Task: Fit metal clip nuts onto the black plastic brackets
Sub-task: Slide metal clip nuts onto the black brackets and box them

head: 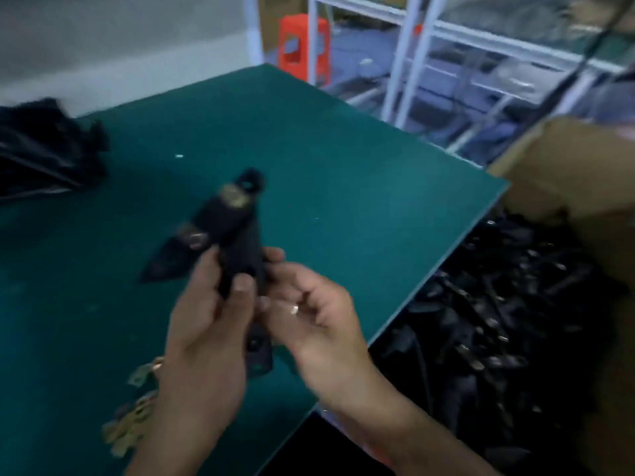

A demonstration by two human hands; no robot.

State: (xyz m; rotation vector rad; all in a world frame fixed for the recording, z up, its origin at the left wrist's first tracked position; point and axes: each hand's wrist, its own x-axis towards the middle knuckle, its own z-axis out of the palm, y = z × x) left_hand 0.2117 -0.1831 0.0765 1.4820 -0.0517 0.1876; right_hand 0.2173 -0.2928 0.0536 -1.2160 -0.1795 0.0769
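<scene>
You're at a small factory assembly bench.
Green work mat (343, 173) covers the bench; cardboard box (580, 173) at your right holds a heap of black plastic brackets (498, 304), w/ loose metal clip nuts (132, 424) piled near the front edge. Behind: white metal racking (412, 56), orange plastic stool (302, 42), bare concrete floor. Black plastic bag (44, 149) at far left.
</scene>
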